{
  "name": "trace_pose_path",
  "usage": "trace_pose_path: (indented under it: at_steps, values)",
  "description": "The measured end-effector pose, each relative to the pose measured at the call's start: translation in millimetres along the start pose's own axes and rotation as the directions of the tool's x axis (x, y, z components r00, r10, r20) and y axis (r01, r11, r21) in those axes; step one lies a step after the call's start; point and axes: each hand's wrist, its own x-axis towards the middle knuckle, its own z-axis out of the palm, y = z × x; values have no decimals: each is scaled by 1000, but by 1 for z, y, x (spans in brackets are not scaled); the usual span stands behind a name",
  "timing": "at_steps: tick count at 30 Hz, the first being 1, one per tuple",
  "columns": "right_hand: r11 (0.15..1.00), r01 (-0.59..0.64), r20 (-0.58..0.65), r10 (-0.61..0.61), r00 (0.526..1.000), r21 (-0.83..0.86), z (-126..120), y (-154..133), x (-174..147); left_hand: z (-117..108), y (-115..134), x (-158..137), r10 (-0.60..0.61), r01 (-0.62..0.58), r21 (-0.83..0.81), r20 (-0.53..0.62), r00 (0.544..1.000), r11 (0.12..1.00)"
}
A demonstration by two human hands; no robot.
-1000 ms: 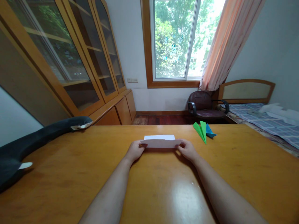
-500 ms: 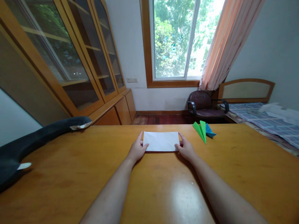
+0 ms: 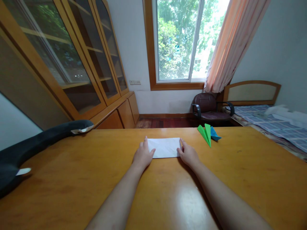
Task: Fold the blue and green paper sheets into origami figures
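A white rectangular sheet of paper (image 3: pixel 166 148) lies on or just over the wooden table, its long side running left to right. At its left end, my left hand (image 3: pixel 143 154) grips it, thumb on top near the front corner and index finger along the side edge. My right hand (image 3: pixel 188 154) has the right end in the same way, its thumb over the paper. The fingers beneath are partly hidden, and I cannot tell whether the paper is folded. Right of my right hand sit a green paper plane (image 3: pixel 205 135) and a blue folded paper piece (image 3: pixel 215 134).
The wooden table (image 3: pixel 72 179) spans the foreground. A dark plush-looking object (image 3: pixel 35 142) with white parts lies along its left side. Beyond the far edge stand a brown armchair (image 3: pixel 206 107), a bed (image 3: pixel 254 111) and a glass-door cabinet (image 3: pixel 83 92).
The paper has come slightly lower and nearer to me. My left hand has shifted a little right and covers more of the paper's left end; the right hand has barely moved.
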Motion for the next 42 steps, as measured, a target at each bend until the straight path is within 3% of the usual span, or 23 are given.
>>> trace_pose_path:
  at_steps: [7,17,25,31,42]
  values:
    - [995,40,-3,-41,999,-89,-4,-4,-2,2,2,-1,-16,11,102,51,999,995]
    - [974,149,-64,-162,985,-170,-6,-16,-9,7,9,-3,123,-125,189,21,992,974]
    - [920,334,35,-335,942,-206,-6,-38,-18,14,21,-7,282,-287,136,54,958,948]
    - [875,456,107,-444,890,-163,0,-45,-21,24,27,-9,337,-343,114,73,939,932]
    - [856,509,121,-498,859,-90,2,-47,-23,33,26,-8,356,-362,61,97,929,930]
